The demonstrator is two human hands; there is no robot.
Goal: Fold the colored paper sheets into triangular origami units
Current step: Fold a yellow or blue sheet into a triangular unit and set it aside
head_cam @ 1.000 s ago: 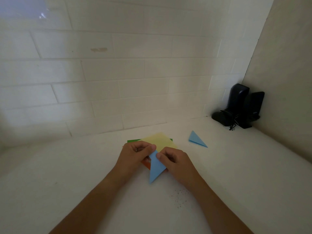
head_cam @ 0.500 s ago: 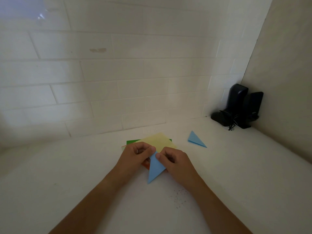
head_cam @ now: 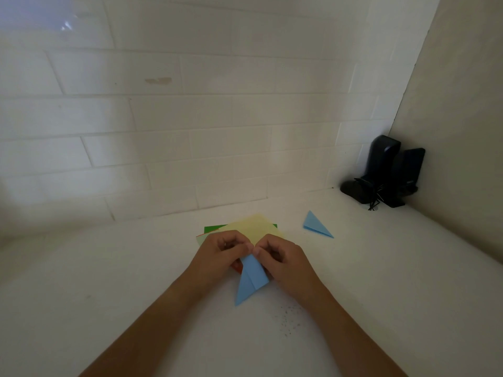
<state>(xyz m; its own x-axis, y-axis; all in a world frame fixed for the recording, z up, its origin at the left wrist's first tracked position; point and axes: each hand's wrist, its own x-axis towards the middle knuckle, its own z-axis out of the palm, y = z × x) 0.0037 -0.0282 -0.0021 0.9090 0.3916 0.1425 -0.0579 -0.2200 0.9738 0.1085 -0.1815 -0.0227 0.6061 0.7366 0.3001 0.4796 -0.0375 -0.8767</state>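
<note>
Head camera, looking down: both hands meet at the top tip of one blue folded paper. The left hand pinches that tip with curled fingers, and the right hand pinches it too, thumbs almost touching. The blue piece points down toward the person, its long tip lying on the white surface. One finished blue triangular unit sits apart to the right. Behind the hands lies a stack of sheets: one yellow on top, one green edge showing, one red-orange corner peeking out below the left hand; more than that I can't count. Two black devices stand in the far right corner against the tiled wall.
</note>
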